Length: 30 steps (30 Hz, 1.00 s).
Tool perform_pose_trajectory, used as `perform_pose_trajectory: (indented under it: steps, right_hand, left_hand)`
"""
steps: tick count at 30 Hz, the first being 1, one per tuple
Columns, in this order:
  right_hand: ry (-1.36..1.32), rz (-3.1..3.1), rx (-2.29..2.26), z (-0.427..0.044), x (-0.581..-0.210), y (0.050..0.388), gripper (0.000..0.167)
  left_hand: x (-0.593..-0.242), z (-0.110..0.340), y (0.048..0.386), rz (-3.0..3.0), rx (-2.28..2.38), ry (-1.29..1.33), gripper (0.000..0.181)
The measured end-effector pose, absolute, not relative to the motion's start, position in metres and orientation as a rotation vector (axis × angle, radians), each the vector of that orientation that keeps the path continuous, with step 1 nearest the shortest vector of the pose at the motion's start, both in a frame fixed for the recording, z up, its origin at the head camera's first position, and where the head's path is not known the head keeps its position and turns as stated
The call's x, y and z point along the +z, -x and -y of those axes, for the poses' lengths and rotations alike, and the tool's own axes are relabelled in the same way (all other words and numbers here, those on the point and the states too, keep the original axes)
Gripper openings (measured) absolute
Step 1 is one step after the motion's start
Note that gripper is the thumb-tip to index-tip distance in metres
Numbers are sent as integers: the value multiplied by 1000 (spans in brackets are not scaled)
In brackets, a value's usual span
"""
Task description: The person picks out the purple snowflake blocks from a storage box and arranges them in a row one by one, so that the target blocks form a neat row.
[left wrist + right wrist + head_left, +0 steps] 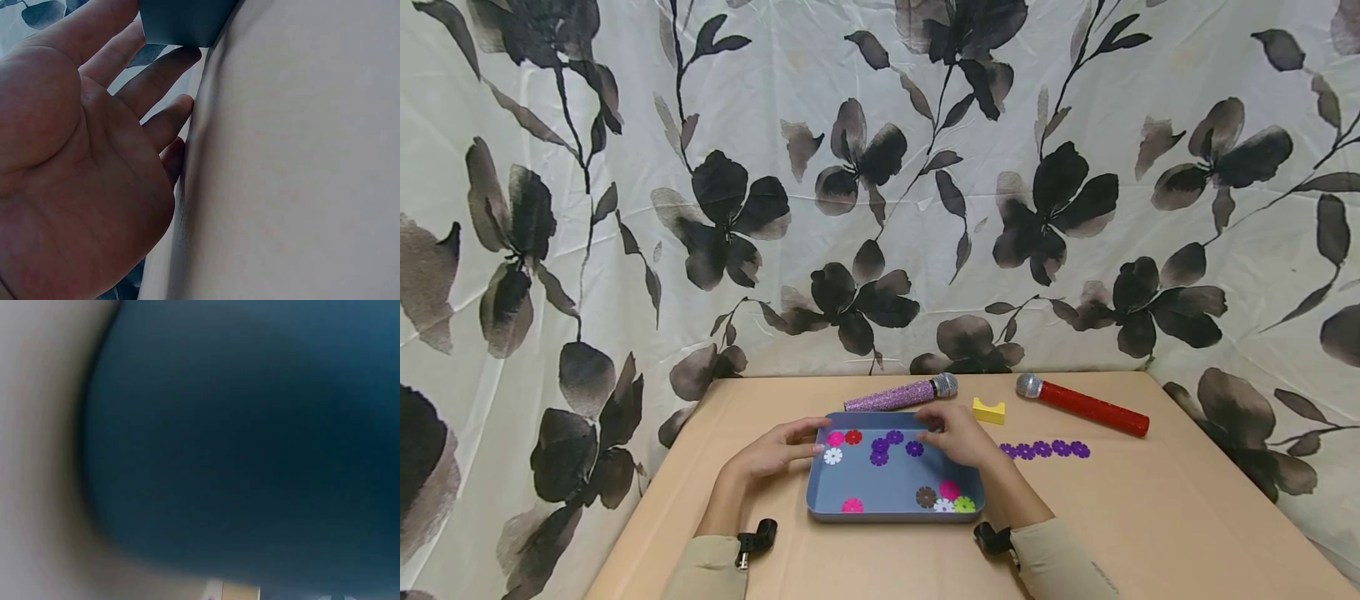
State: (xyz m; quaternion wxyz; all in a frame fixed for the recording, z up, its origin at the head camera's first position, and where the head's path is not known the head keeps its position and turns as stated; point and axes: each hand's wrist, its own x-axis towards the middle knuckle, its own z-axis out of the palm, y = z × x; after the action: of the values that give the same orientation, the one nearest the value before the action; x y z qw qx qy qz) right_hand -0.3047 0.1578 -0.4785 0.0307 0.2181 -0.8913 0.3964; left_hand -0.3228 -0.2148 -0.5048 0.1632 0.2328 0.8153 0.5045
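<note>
A blue-grey tray [895, 517] lies on the table with small flower-shaped discs in it. Purple discs [879, 452] group near its back middle. A pink disc [836, 438], a red disc [853, 437] and a white disc [832, 456] sit at the back left. Brown [926, 497], green [964, 504] and other discs gather at the front right. At the tray's left rim is my left hand [782, 450], its fingers loosely extended in the left wrist view. My right hand [962, 433] bends over the back right corner; its fingertips' contents are hidden.
Right of the tray lies a row of purple discs [1042, 449]. Behind it are a glittery purple microphone [895, 396], a yellow notched block [988, 411] and a red microphone [1090, 406]. A floral curtain [850, 208] hangs beyond the table [1150, 517].
</note>
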Motion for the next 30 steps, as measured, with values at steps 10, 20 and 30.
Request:
perform_pose_trajectory:
  steps: [10,20,30]
  right_hand:
    - [-665,2905,1187,-144,-480,303,28]
    - [-802,2953,1036,-143,-491,301,25]
    - [-751,2975,1063,-144,-492,301,19]
  left_hand:
    - [-505,213,322,-2323,1443,-667,55]
    - [-505,215,322,-2304,1447,-658,56]
    - [-503,214,321,-2289,1475,-635,57]
